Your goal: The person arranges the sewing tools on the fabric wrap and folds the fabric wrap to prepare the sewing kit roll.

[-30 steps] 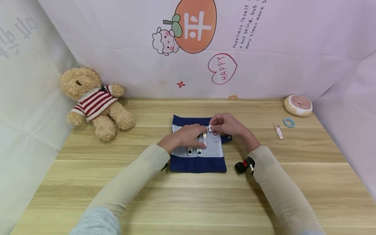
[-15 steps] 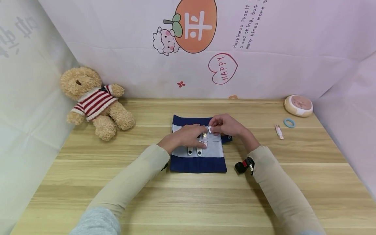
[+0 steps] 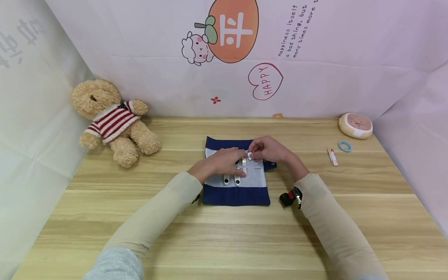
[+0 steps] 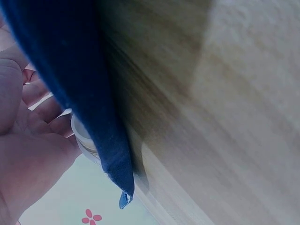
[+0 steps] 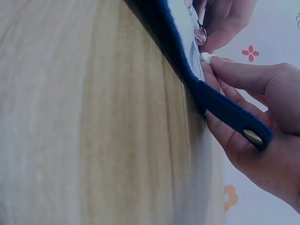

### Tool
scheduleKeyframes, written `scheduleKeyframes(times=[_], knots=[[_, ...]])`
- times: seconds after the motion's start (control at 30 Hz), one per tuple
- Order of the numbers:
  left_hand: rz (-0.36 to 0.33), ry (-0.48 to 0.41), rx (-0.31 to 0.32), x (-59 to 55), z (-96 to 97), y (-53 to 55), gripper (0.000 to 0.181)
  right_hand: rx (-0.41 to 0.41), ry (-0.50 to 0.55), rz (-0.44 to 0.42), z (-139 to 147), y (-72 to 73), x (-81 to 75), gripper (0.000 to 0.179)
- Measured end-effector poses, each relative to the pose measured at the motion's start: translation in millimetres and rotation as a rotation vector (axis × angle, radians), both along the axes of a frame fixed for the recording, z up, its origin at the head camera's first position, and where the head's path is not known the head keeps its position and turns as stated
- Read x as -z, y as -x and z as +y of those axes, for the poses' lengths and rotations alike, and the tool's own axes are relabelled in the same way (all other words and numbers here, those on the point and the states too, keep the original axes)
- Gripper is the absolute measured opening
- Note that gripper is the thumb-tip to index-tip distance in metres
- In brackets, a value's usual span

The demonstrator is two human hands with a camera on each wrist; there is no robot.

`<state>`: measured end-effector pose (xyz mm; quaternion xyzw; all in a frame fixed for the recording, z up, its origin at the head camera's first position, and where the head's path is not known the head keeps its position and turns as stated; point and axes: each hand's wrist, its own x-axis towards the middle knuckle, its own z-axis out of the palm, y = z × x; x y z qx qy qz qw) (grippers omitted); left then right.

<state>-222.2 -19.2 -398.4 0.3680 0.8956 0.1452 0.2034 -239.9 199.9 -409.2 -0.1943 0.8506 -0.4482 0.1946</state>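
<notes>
A navy and light grey fabric pouch [image 3: 235, 196] lies unfolded on the table. Two white strips with black dots [image 3: 226, 180] lie side by side in its lower part. My left hand [image 3: 225, 161] rests over the pouch's middle, fingers extended and thumb apart. Between its thumb and fingertips a slim piece with a gold-coloured end [image 3: 244, 160] shows. My right hand [image 3: 271, 149] pinches a small white rounded piece [image 3: 249, 156] between thumb and fingers, at the pouch's upper right; its kind cannot be told. In the right wrist view, the pouch's snap strap [image 5: 234, 112] crosses in front of my right palm.
A teddy bear [image 3: 113, 122] in a striped sweater leans at the back left. At the right are a short white cable [image 3: 332, 157], a light blue ring [image 3: 344, 146] and a beige, pink-topped rounded object [image 3: 355, 125]. A printed white cloth [image 3: 157, 77] hangs behind the table.
My right hand has brought the small white piece slightly down and left over the pouch. The left hand and the pouch look unmoved.
</notes>
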Motion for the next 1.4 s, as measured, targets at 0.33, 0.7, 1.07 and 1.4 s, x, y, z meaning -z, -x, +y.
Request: scheduleKeyframes(times=[0.33, 0.7, 1.07, 1.4], knots=[[-0.006, -0.002, -0.006, 1.1, -0.4, 0.4, 0.066, -0.029, 0.001, 0.011, -1.2, -0.2, -0.9, 0.006], [-0.009, -0.001, -0.008, 1.0, 0.3, 1.2, 0.069, -0.044, -0.007, 0.004, -1.0, -0.3, -1.8, 0.006], [-0.014, 0.001, -0.01, 1.0, 0.7, 0.8, 0.07, -0.042, -0.076, 0.051, -0.4, 0.6, 0.3, 0.01], [-0.017, -0.053, 0.008, 0.9, -3.4, 2.2, 0.066, 0.029, -0.066, 0.059, 8.4, -3.5, -2.4, 0.019]])
